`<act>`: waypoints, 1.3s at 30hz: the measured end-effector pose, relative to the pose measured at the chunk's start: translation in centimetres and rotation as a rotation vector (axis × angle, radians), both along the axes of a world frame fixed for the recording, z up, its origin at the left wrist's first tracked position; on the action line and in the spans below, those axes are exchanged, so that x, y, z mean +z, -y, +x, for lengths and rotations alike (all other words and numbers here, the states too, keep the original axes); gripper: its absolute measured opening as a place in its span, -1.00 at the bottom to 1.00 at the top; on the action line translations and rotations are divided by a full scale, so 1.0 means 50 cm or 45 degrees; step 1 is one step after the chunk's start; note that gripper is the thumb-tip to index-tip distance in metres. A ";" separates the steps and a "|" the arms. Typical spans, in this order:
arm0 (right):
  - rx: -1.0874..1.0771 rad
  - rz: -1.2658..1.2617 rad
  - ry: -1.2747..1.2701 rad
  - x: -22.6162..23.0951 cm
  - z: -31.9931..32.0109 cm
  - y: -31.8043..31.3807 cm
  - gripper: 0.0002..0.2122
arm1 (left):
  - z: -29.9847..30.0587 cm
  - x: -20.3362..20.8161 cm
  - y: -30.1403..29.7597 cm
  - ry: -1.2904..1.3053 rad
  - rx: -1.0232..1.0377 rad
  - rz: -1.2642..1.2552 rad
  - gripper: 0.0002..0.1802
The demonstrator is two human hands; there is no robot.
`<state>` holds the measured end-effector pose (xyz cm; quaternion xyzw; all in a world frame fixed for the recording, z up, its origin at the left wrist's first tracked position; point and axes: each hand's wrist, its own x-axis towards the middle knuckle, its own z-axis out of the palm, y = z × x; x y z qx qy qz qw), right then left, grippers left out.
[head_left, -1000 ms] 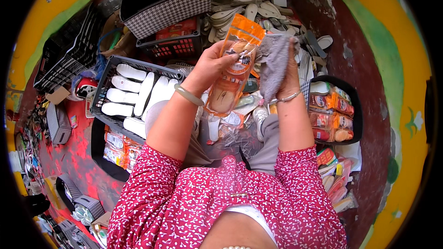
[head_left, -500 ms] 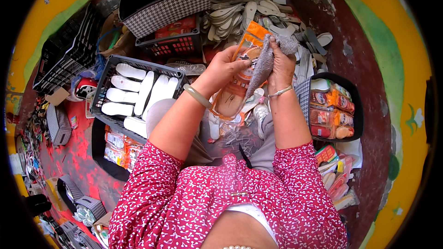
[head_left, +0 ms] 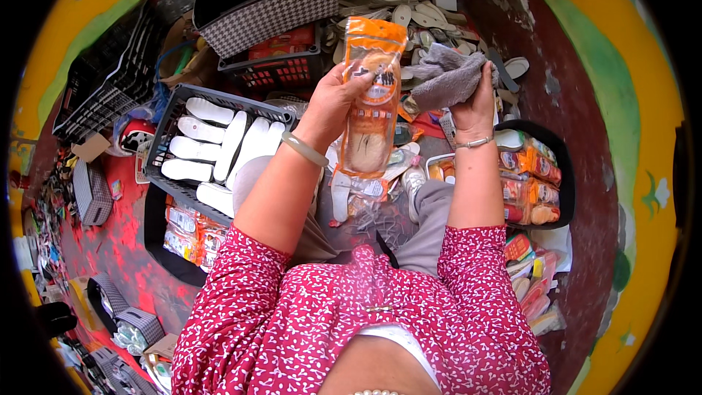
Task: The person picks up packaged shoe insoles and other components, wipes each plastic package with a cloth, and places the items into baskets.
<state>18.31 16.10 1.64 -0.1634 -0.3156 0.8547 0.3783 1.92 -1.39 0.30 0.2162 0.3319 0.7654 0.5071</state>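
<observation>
Two grips are up in front of the person, and each one has hold of something. The left grip (head_left: 335, 106) is pinched on a clear packet (head_left: 371, 132) with an orange top. The thumb lies flat on the front and the fingers go behind, where I can't see them. The packet stands almost straight up, over the knees, with its orange end at the top and a flat tan shape inside. The right grip (head_left: 474, 106) is curled around a gray cloth (head_left: 447, 86) that looks fuzzy. Its thumb is by the cloth's edge, and most of its fingers are hidden. The cloth is bunched up just beside the packet.

The packet looks light. It is probably a bit stiff in the middle but still bendy, because what is in it looks flat and thin. The plastic is shiny, so it may be slippery, and the clear skin could crinkle or tear if squeezed hard. A good spot to hold is the side, near the middle, with the thumb in front and fingers behind. The orange top would do too, but the rest might swing.

The cloth looks light, soft and floppy. It won't break, so any handful should be fine.

A gray crate (head_left: 184, 192) of white insoles (head_left: 186, 148) sits to the left.
</observation>
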 end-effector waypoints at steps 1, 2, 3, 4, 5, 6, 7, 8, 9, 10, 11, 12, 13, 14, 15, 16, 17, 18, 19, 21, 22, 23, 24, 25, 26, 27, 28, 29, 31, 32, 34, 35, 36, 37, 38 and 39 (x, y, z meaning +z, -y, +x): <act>0.061 0.029 -0.001 0.006 -0.003 0.016 -0.34 | -0.001 0.000 -0.002 0.013 0.009 0.016 -0.70; 0.115 0.058 -0.004 0.012 -0.009 0.032 -0.32 | -0.001 -0.001 -0.007 0.024 0.010 0.034 -0.71; 0.149 0.059 0.005 0.011 -0.022 0.048 -0.31 | -0.001 -0.005 -0.009 0.039 0.014 0.047 -0.71; 0.183 0.059 0.014 0.009 -0.036 0.064 -0.30 | 0.000 -0.009 -0.013 0.017 0.018 0.049 -0.71; 0.216 0.059 0.022 0.008 -0.045 0.075 -0.29 | 0.000 -0.014 -0.014 -0.024 0.026 0.029 -0.71; 0.234 0.137 0.048 -0.009 -0.052 0.072 -0.34 | 0.000 -0.018 -0.014 -0.065 0.033 0.010 -0.70; 0.242 0.123 0.062 -0.014 -0.056 0.077 -0.38 | 0.002 -0.021 -0.015 -0.106 0.038 -0.010 -0.70; 0.252 0.104 0.075 -0.020 -0.064 0.087 -0.42 | 0.005 -0.021 -0.014 -0.094 0.062 -0.015 -0.69; 0.260 0.085 0.088 -0.026 -0.070 0.096 -0.46 | 0.007 -0.020 -0.015 -0.111 0.051 -0.034 -0.69; 0.251 0.002 0.106 -0.034 -0.078 0.098 -0.64 | 0.008 -0.017 -0.016 -0.127 0.039 -0.054 -0.69; 0.237 0.073 0.148 -0.035 -0.087 0.109 -0.68 | 0.009 -0.017 -0.015 -0.141 0.030 -0.075 -0.69; 0.222 0.144 0.190 -0.032 -0.096 0.122 -0.73 | 0.010 -0.020 -0.014 -0.162 0.043 -0.110 -0.71; 0.209 0.215 0.231 -0.032 -0.100 0.130 -0.76 | 0.011 -0.025 -0.012 -0.184 0.056 -0.144 -0.72; 0.230 0.217 0.233 -0.038 -0.105 0.127 -0.81 | 0.011 -0.028 -0.013 -0.206 0.069 -0.170 -0.72; 0.242 0.222 0.255 -0.042 -0.106 0.127 -0.80 | 0.012 -0.035 -0.016 -0.195 0.101 -0.149 -0.73; 0.254 0.227 0.277 -0.045 -0.108 0.128 -0.80 | 0.014 -0.044 -0.018 -0.184 0.134 -0.127 -0.74; 0.263 0.231 0.298 -0.047 -0.109 0.130 -0.79 | 0.015 -0.043 -0.020 -0.174 0.163 -0.106 -0.75; 0.317 0.217 0.317 -0.055 -0.110 0.133 -0.79 | 0.013 -0.039 -0.022 -0.184 0.253 -0.097 -0.75; 0.371 0.203 0.336 -0.067 -0.111 0.138 -0.78 | 0.009 -0.034 -0.024 -0.194 0.343 -0.088 -0.75; 0.458 0.187 0.368 -0.070 -0.114 0.158 -0.75 | -0.003 -0.033 -0.032 -0.034 0.453 0.100 -0.75; 0.489 0.184 0.381 -0.069 -0.115 0.171 -0.73 | -0.006 -0.034 -0.030 0.010 0.482 0.106 -0.75; 0.520 0.181 0.397 -0.067 -0.117 0.179 -0.72 | -0.008 -0.027 -0.027 0.057 0.512 0.111 -0.75; 0.545 0.148 0.417 -0.075 -0.118 0.178 -0.68 | -0.009 -0.029 -0.027 0.074 0.545 0.137 -0.75; 0.585 0.111 0.433 -0.072 -0.115 0.177 -0.67 | -0.010 -0.031 -0.029 0.090 0.577 0.164 -0.75; 0.627 0.075 0.444 -0.068 -0.111 0.176 -0.67 | -0.012 -0.030 -0.030 0.102 0.610 0.191 -0.75; 0.667 0.038 0.455 -0.065 -0.107 0.177 -0.67 | -0.016 -0.029 -0.030 0.120 0.641 0.195 -0.76; 0.670 0.041 0.425 -0.074 -0.105 0.178 -0.67 | -0.020 -0.029 -0.029 0.138 0.671 0.200 -0.76; 0.679 0.055 0.437 -0.066 -0.103 0.185 -0.67 | -0.024 -0.029 -0.029 0.155 0.703 0.205 -0.76; 0.697 0.085 0.461 -0.044 -0.099 0.203 -0.67 | -0.035 -0.031 -0.027 0.134 0.761 0.195 -0.74; 0.683 0.119 0.507 -0.046 -0.097 0.203 -0.67 | -0.038 -0.029 -0.026 0.149 0.775 0.216 -0.74; 0.725 0.109 0.491 -0.043 -0.092 0.206 -0.65 | -0.045 -0.025 -0.021 0.176 0.792 0.241 -0.73; 0.739 0.103 0.484 -0.042 -0.090 0.206 -0.65 | -0.046 -0.020 -0.022 0.184 0.806 0.258 -0.73; 0.709 0.124 0.492 -0.055 -0.090 0.205 -0.63 | -0.048 -0.016 -0.023 0.193 0.820 0.275 -0.72; 0.662 0.144 0.474 -0.057 -0.089 0.207 -0.64 | -0.048 -0.013 -0.024 0.202 0.834 0.292 -0.72; 0.626 0.164 0.452 -0.060 -0.090 0.213 -0.64 | -0.049 -0.012 -0.023 0.228 0.840 0.318 -0.72; 0.588 0.185 0.429 -0.062 -0.091 0.217 -0.65 | -0.053 -0.016 -0.022 0.214 0.814 0.309 -0.70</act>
